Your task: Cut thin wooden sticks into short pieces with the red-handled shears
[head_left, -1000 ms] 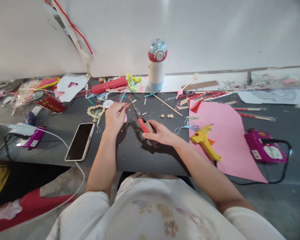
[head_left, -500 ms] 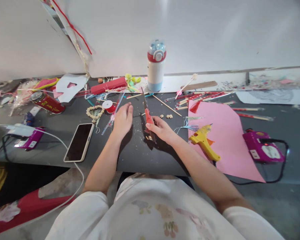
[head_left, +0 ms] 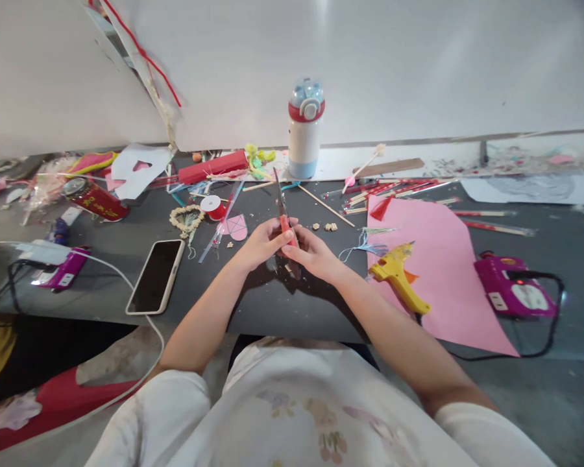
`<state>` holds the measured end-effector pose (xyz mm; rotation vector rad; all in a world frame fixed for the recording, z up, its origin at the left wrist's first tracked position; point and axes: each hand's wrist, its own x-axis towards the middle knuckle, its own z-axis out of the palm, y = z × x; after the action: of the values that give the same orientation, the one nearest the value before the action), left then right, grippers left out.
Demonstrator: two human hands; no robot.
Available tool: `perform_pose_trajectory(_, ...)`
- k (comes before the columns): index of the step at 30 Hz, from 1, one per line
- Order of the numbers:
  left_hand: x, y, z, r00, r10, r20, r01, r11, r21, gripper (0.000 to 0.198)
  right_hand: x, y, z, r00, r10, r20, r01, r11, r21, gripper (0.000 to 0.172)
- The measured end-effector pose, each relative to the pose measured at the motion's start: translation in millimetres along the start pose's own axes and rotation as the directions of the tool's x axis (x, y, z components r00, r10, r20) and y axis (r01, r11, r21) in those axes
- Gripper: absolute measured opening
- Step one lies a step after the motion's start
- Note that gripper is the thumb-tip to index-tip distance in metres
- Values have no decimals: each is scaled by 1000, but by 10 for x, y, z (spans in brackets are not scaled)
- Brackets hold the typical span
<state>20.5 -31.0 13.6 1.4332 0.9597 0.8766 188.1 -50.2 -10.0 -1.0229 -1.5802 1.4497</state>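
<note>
Both of my hands meet over the middle of the dark table around a red utility knife (head_left: 285, 224), its long narrow blade pointing up and away from me. My right hand (head_left: 314, 254) wraps the handle from the right. My left hand (head_left: 264, 243) closes on the same handle from the left, thumb laid across it. Just left of my left hand lies a small pink paper piece (head_left: 236, 227) with dark lines drawn on it. Small beige bits (head_left: 331, 227) lie right of the knife. The lower end of the handle is partly hidden by my fingers.
A bottle (head_left: 304, 139) stands behind my hands. To the right, a yellow glue gun (head_left: 399, 275) lies on pink paper (head_left: 448, 285), near a purple power strip (head_left: 513, 285). Left are a phone (head_left: 156, 277), a red thread spool (head_left: 213, 207) and a can (head_left: 95, 198).
My left hand has moved right and down from above the pink piece and now closes on the knife. The pink piece is uncovered. My right hand has hardly moved.
</note>
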Motion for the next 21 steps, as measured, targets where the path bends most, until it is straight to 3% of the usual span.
perform_pose_trajectory(5,-8,-15,24,1000,1,-30,-5,993,-114,65,-8,1,19,999,-47,11,47,999,-12,51)
perform_pose_trajectory(15,-18,-3,24,995,76,-67,-79,996,-32,61,-35,-46,44,998,-59,30,59,998,11,58)
perform_pose_trajectory(21,-15,4,30,998,45,-44,-48,996,-71,58,-17,-3,53,999,-36,21,36,999,11,55)
